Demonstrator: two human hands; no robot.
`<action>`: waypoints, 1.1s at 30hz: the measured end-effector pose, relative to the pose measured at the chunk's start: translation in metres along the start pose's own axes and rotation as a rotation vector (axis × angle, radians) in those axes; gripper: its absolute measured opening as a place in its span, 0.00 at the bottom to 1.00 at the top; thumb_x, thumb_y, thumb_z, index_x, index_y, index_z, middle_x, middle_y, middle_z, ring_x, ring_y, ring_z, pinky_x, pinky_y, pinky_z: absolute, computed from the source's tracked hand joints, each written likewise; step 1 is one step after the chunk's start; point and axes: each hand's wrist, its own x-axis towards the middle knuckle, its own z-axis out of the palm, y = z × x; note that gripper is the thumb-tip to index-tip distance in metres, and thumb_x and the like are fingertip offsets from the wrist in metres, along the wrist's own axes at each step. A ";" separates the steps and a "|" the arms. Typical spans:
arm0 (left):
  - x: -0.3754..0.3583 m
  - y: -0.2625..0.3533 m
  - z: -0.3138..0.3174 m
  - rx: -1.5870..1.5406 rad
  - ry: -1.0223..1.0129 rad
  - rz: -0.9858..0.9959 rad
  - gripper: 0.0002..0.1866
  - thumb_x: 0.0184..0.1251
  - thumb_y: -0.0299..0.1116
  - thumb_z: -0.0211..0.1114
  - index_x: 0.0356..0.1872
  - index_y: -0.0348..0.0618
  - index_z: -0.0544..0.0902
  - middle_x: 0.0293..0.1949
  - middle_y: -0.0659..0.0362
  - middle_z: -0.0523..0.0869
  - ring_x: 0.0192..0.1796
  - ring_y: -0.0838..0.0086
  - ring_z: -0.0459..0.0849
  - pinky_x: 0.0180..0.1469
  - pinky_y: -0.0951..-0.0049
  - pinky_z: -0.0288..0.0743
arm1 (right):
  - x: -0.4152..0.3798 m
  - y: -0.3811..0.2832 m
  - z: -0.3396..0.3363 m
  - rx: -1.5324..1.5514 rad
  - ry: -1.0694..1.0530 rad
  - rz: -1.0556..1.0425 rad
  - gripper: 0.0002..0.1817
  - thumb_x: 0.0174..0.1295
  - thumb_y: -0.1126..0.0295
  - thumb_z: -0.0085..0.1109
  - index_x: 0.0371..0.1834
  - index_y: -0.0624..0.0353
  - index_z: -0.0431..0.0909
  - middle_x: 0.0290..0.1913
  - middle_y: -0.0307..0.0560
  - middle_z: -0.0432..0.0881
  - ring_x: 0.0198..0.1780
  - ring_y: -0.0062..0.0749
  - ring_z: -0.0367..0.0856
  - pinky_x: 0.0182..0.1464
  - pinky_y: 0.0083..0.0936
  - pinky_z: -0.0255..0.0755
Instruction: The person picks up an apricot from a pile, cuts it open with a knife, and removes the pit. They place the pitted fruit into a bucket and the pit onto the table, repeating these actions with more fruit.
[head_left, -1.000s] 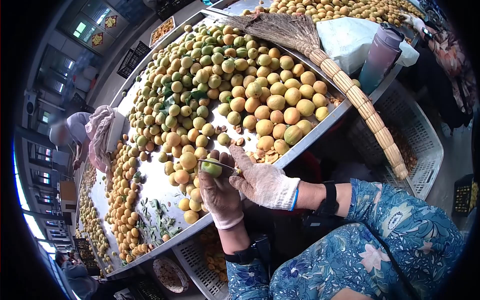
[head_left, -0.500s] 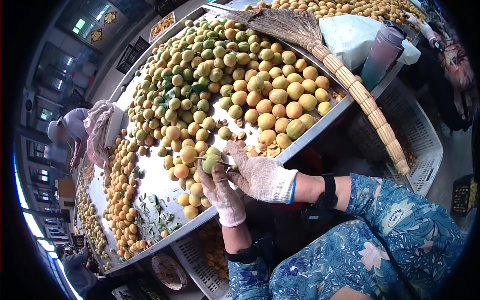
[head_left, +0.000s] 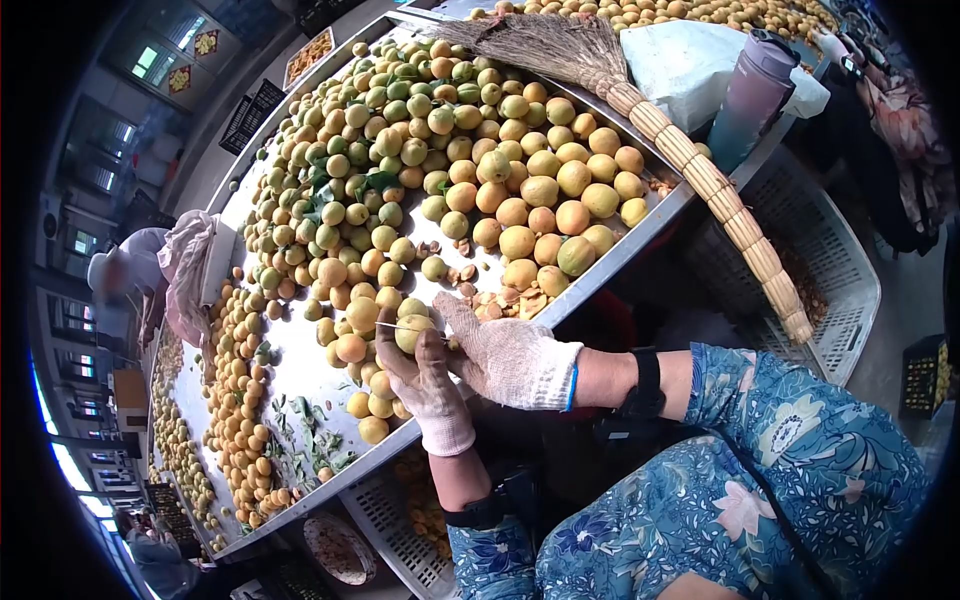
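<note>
A straw broom (head_left: 700,157) lies on the right, bristles far and handle near, with a white bag (head_left: 672,75) and a pink-to-teal tumbler (head_left: 748,98) to its right. On the left, a person (head_left: 148,252) is beside a pale pink cloth (head_left: 187,265); black crates (head_left: 252,117) stand farther off, and red-and-gold decorations (head_left: 206,43) show at the far left.
</note>
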 end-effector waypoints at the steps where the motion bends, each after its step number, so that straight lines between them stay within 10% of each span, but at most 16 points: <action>1: -0.001 -0.001 -0.002 0.027 -0.001 0.019 0.33 0.70 0.57 0.53 0.58 0.32 0.70 0.48 0.52 0.80 0.45 0.71 0.80 0.48 0.73 0.75 | 0.001 -0.001 0.000 -0.023 0.011 0.000 0.32 0.67 0.59 0.45 0.66 0.70 0.50 0.30 0.62 0.82 0.32 0.59 0.82 0.32 0.49 0.74; 4: -0.003 0.000 -0.005 -0.058 -0.037 -0.083 0.29 0.73 0.52 0.52 0.57 0.32 0.71 0.46 0.53 0.82 0.46 0.72 0.81 0.48 0.73 0.75 | -0.004 -0.014 -0.006 -0.105 -0.048 0.095 0.30 0.66 0.60 0.45 0.65 0.69 0.51 0.30 0.63 0.82 0.32 0.59 0.82 0.33 0.49 0.75; 8: -0.006 -0.019 -0.008 0.447 0.032 0.262 0.28 0.74 0.54 0.48 0.50 0.33 0.76 0.38 0.56 0.82 0.45 0.73 0.80 0.46 0.72 0.74 | -0.003 -0.015 -0.005 -0.123 -0.056 0.110 0.29 0.65 0.62 0.46 0.63 0.69 0.53 0.29 0.63 0.82 0.32 0.58 0.83 0.33 0.49 0.75; 10: 0.004 -0.021 -0.013 0.290 -0.030 0.044 0.25 0.77 0.49 0.42 0.44 0.34 0.76 0.37 0.49 0.80 0.37 0.57 0.79 0.42 0.60 0.72 | -0.002 -0.014 -0.009 -0.124 -0.059 0.111 0.27 0.64 0.63 0.46 0.61 0.69 0.55 0.29 0.62 0.83 0.32 0.57 0.83 0.33 0.48 0.75; 18: 0.004 0.004 -0.004 0.061 -0.041 0.009 0.22 0.67 0.48 0.62 0.46 0.35 0.78 0.33 0.57 0.83 0.33 0.76 0.81 0.37 0.77 0.75 | -0.005 0.002 -0.001 -0.189 0.032 -0.020 0.24 0.64 0.64 0.46 0.57 0.70 0.60 0.29 0.61 0.83 0.32 0.55 0.84 0.32 0.46 0.75; 23: 0.000 0.016 0.010 -0.150 0.089 -0.139 0.36 0.73 0.64 0.39 0.52 0.37 0.76 0.27 0.61 0.80 0.31 0.78 0.77 0.35 0.80 0.72 | -0.008 -0.018 -0.017 -0.170 -0.104 0.078 0.24 0.64 0.63 0.47 0.56 0.71 0.60 0.29 0.61 0.82 0.31 0.54 0.84 0.31 0.45 0.76; 27: 0.000 0.010 -0.003 -0.115 0.039 -0.213 0.34 0.74 0.62 0.39 0.50 0.37 0.77 0.30 0.60 0.80 0.31 0.78 0.78 0.35 0.79 0.72 | -0.010 -0.015 -0.013 -0.179 -0.078 0.062 0.24 0.63 0.64 0.48 0.56 0.71 0.60 0.29 0.62 0.82 0.32 0.54 0.84 0.32 0.44 0.76; 32: 0.000 0.002 -0.001 0.258 -0.119 0.053 0.24 0.73 0.52 0.53 0.42 0.36 0.78 0.30 0.60 0.81 0.31 0.80 0.76 0.36 0.78 0.72 | -0.006 -0.009 -0.018 -0.180 -0.162 0.194 0.23 0.61 0.65 0.51 0.55 0.69 0.65 0.33 0.63 0.83 0.36 0.54 0.85 0.37 0.44 0.77; 33: -0.001 0.000 -0.003 0.048 -0.174 -0.151 0.18 0.69 0.43 0.62 0.41 0.35 0.79 0.28 0.61 0.80 0.30 0.80 0.76 0.36 0.79 0.72 | -0.006 -0.007 -0.020 -0.191 -0.156 0.158 0.20 0.60 0.65 0.51 0.52 0.67 0.69 0.34 0.62 0.83 0.38 0.54 0.84 0.39 0.44 0.76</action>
